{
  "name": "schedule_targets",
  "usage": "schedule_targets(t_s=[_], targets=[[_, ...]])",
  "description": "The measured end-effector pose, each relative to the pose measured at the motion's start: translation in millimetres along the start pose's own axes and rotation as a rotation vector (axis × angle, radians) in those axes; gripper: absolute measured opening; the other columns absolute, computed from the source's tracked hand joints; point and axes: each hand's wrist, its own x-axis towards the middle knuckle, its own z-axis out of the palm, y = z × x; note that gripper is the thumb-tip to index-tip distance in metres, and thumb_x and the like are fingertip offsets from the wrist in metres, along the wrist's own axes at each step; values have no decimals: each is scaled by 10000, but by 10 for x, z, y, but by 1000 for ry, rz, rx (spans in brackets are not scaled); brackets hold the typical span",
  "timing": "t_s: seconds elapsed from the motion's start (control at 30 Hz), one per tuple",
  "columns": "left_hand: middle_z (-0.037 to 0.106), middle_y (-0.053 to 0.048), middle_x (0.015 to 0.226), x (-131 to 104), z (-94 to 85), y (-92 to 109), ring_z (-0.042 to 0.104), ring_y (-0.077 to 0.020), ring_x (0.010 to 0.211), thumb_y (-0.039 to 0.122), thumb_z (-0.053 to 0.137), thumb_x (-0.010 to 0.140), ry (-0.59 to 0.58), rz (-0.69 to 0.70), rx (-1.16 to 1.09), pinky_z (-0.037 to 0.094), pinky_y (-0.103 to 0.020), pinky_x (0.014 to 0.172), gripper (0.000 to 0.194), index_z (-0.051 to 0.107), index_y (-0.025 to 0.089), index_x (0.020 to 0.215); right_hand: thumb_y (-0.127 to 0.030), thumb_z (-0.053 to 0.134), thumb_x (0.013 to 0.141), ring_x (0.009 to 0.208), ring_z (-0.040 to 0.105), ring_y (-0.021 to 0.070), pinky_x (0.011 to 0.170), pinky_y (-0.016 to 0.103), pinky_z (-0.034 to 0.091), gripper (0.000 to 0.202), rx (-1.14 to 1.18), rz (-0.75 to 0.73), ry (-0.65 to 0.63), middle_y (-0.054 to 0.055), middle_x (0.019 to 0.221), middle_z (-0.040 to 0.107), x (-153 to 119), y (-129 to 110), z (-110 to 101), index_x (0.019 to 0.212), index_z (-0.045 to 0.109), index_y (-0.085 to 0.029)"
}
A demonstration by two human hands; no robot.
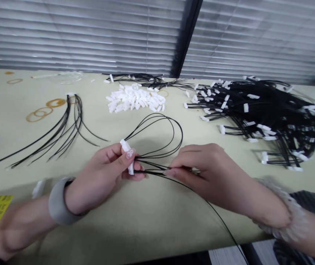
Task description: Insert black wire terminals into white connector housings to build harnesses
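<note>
Between the thumb and fingers of my left hand [110, 163] is a white plastic connector [127, 156], held tilted over the table. Several thin black wires [178, 127] come out of its right side, and some of them bend round in a loop. My right hand [201, 169] pinches black wires a short way to the right of the connector; its fingertips partly hide them. One long wire [220, 217] trails from there down past the table's front edge.
Loose black wires [63, 129] with a white connector lie at left, near yellow rubber bands [39, 112]. White connectors [135, 97] are heaped at the back middle. A large pile of black wire harnesses [256, 106] covers the right. Window blinds [77, 36] stand behind the table [157, 221].
</note>
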Motion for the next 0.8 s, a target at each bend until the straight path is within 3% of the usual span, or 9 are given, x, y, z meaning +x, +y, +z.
schedule_targets(t_s=[0.1,0.2,0.43,0.63,0.7,0.8], targets=[[651,10,616,-5,-5,-10,633,-101,623,305,683,736,-11,-14,3,572,-233,651,163,642,147,747,-203,485,867,611,452,48,586,187,352,218,-80,0,68,-29,632,521,-65,-37,14,669,560,-153],[649,12,617,-2,-19,-18,633,-100,623,305,657,762,-32,-3,8,573,-238,653,158,636,149,750,-172,478,855,702,490,72,619,205,372,120,-204,-18,179,2,788,551,-94,-72,4,787,576,-155],[664,17,635,-21,-23,-10,640,-92,629,324,645,771,-43,10,72,559,-202,658,169,632,155,760,-262,441,889,690,482,92,632,243,380,257,-206,4,-8,13,793,532,32,-72,44,721,604,-156],[661,12,634,-34,12,20,640,-103,640,331,661,752,-36,2,100,552,-221,674,190,627,145,762,-193,387,903,699,438,88,666,231,363,273,-126,-27,56,24,746,493,104,-64,71,670,512,-126],[656,12,629,-34,20,31,641,-109,643,313,661,755,-40,-9,109,550,-231,675,172,623,144,758,-202,379,904,705,428,108,667,257,356,282,-233,-38,84,40,753,486,105,-109,42,660,503,-132],[655,3,630,-36,25,42,641,-119,628,316,658,756,-41,-25,128,543,-240,660,185,609,138,740,-98,432,815,654,404,140,603,300,300,207,-574,-111,63,48,699,487,73,-185,-31,627,496,-155]])
